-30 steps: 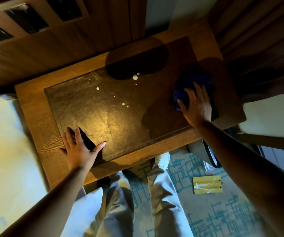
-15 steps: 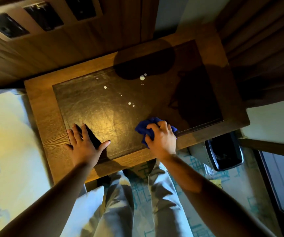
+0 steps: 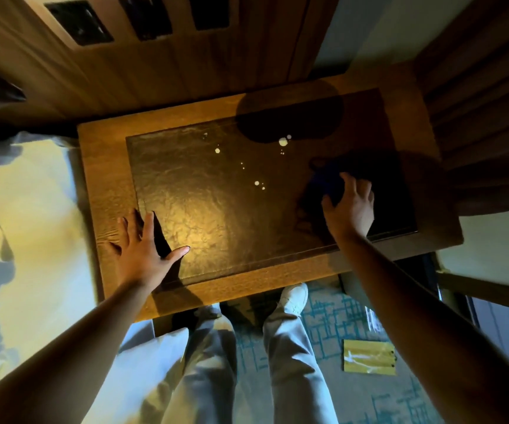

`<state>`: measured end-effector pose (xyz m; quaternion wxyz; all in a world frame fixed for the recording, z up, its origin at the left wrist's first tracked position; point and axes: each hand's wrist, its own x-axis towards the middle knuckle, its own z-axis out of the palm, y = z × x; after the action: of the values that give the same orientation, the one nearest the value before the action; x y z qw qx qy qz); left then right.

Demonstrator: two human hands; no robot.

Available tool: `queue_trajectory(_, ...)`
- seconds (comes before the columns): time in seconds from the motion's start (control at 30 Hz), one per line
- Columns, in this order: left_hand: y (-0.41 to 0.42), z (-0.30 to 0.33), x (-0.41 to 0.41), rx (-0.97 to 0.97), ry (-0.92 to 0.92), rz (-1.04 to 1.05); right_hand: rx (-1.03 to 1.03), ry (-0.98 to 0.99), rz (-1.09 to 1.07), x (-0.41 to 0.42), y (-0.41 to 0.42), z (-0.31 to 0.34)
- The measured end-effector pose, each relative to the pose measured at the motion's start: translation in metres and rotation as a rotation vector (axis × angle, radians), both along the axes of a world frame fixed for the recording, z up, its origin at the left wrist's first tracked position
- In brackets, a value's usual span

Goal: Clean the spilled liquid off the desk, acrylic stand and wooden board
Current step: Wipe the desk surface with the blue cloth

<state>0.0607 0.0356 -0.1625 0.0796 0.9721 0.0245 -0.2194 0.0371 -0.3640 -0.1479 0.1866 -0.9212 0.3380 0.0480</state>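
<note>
1. We see a dim scene under warm yellow light. The brightest spot is a glare patch on the dark inlay of the desk point(image 3: 100, 191), near left of centre.
2. We note a rounded shadow at the far edge of the inlay. Deep shadow covers the right side, where the cloth point(image 3: 323, 182) is barely readable.
3. The left hand point(image 3: 143, 252) casts sharp black finger shadows.
4. White droplets point(image 3: 283, 142) stand out clearly.
5. We observe wide-angle bending at the frame edges and slight softness overall.
</note>
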Motion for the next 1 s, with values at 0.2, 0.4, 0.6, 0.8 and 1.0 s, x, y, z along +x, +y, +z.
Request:
queue_trajectory(0.2, 0.001, 0.001, -0.001, -0.011, 0.018, -0.016, 0.102, 0.043, 0.195, 0.007, 0.044, 0.002)
queue_trajectory(0.4, 0.002, -0.003, 0.0, -0.026, 0.013, -0.009, 0.062, -0.249, 0.03, 0.098, 0.014, 0.015)
queue_trajectory(0.6, 0.005, -0.005, -0.001, -0.023, 0.011, -0.019, 0.079, -0.036, 0.066, 0.156, 0.005, -0.003)
queue_trajectory(0.8, 0.007, -0.005, -0.001, -0.029, 0.003, -0.024, 0.056, -0.082, 0.276, 0.092, 0.07, -0.008)
queue_trajectory(1.0, 0.005, -0.004, -0.001, -0.024, 0.013, -0.023, 0.056, -0.019, 0.567, -0.003, 0.112, -0.009)
